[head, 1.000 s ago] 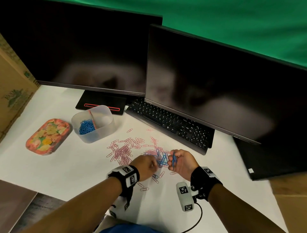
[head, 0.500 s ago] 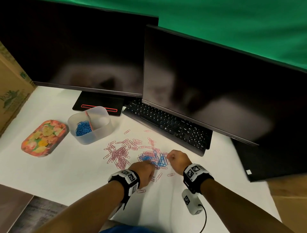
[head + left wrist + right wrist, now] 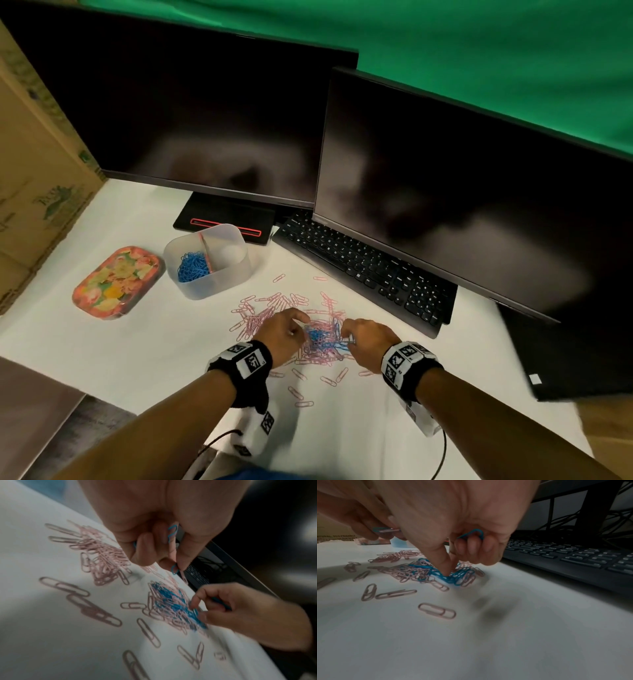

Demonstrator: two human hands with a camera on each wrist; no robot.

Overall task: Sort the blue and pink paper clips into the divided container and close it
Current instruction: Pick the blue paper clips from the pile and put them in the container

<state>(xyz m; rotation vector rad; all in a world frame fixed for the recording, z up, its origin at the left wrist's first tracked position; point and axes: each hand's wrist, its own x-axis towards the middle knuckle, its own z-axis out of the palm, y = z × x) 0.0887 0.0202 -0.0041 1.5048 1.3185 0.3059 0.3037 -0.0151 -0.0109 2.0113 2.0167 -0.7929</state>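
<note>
Head overhead; wrists low, close.

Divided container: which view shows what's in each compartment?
Head view. The divided container is seen from above: blue clips fill the left compartment, and the right one looks empty. In the right wrist view it is only a blurred bluish patch behind the hands. The left wrist view misses it.
</note>
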